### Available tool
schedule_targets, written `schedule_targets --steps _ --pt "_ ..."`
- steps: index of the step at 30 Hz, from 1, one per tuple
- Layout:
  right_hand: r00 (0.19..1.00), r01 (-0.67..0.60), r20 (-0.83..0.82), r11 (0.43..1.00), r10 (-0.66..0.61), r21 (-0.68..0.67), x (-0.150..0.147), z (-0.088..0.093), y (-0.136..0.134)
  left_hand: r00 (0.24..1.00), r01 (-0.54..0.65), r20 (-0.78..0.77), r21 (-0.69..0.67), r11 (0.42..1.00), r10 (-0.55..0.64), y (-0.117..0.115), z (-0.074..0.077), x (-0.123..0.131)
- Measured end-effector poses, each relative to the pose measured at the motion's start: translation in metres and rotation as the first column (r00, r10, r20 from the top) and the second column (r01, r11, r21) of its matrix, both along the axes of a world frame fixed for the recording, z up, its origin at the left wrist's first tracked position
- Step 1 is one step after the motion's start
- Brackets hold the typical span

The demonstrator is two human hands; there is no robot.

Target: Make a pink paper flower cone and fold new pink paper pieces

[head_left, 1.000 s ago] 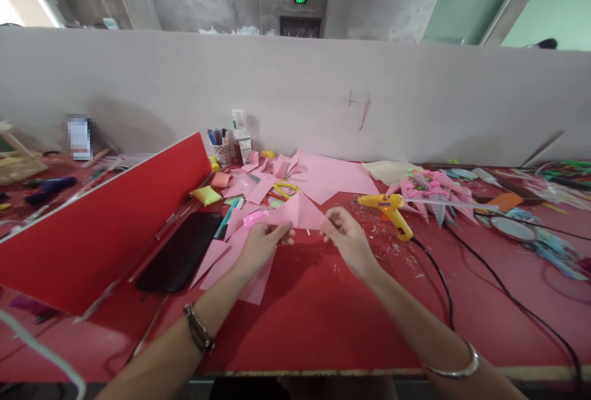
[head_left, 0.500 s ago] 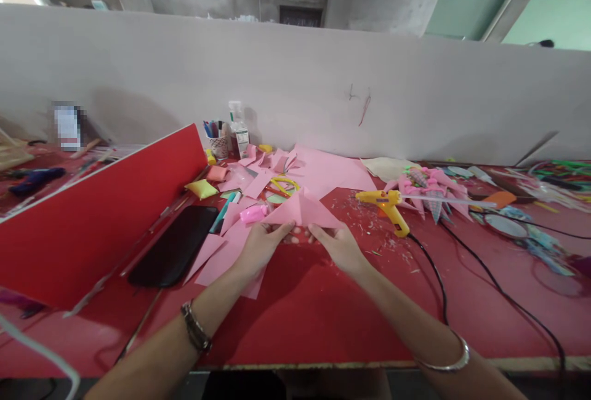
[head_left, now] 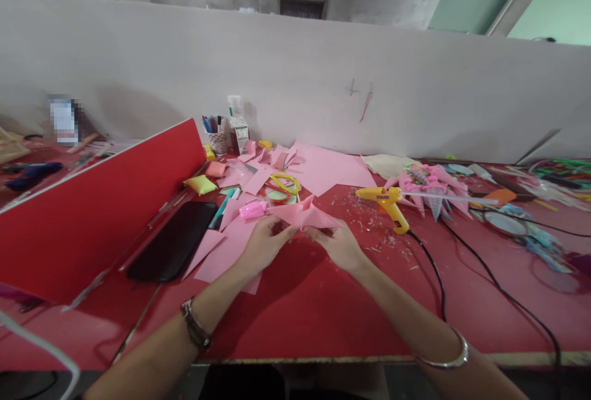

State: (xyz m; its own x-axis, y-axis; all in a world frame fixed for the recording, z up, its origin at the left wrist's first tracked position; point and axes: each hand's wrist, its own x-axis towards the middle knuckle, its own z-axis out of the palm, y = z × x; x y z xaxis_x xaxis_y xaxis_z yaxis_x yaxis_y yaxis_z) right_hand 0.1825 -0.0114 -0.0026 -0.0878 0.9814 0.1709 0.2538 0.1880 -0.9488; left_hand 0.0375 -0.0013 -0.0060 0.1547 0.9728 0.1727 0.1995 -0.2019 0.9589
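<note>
A folded piece of pink paper [head_left: 305,214] is held between my two hands above the red table [head_left: 295,314]. My left hand [head_left: 270,243] pinches its left lower edge, thumb toward the middle. On the other side my right hand [head_left: 337,243] grips the right lower edge, its thumb close to the left one. The paper's middle stands up in a raised fold. Just left of it lies a bright pink tube-like item [head_left: 253,210], on top of loose pink paper pieces [head_left: 231,252]. Yellow-handled scissors [head_left: 289,183] rest behind the folded paper.
A yellow glue gun [head_left: 385,206] with a black cord lies to the right. Beyond it sits a pink folded-paper craft [head_left: 431,188]. At left are a black phone [head_left: 172,243] and a standing red board [head_left: 101,209]. A pen cup [head_left: 216,141] and bottle [head_left: 239,129] stand behind.
The pink paper has gone from a fairly flat, wide triangle to a shape bent up at its middle. Both hands still hold it, with the fingers shifted. The view has tilted slightly.
</note>
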Motion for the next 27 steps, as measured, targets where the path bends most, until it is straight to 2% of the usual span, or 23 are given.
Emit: schedule_targets --steps 6,12,18,23,27 --pt "0.998 -0.037 0.054 0.999 0.035 0.025 0.0008 -0.0025 0.0008 0.991 0.136 -0.022 0.042 0.99 -0.135 -0.0001 0.0023 0.0002" --pt "0.996 -0.082 0.043 0.997 0.081 0.015 0.0011 -0.0049 0.0023 0.983 0.166 -0.086 0.047 0.985 -0.161 -0.0008 0.0032 -0.0013" --pt "0.988 -0.153 0.019 0.988 0.153 0.023 0.0005 -0.0014 -0.0002 0.975 0.194 -0.133 0.145 0.97 -0.175 -0.0029 -0.0001 -0.003" --pt "0.965 -0.255 0.096 0.961 0.246 0.104 0.0001 -0.0005 -0.0033 0.942 0.299 -0.238 0.276 0.914 -0.236 -0.0048 0.0015 -0.0028" --pt "0.95 -0.279 0.165 0.957 0.264 0.076 0.0005 -0.0011 -0.004 0.88 0.451 -0.317 0.321 0.832 -0.355 -0.0044 0.0028 -0.0034"
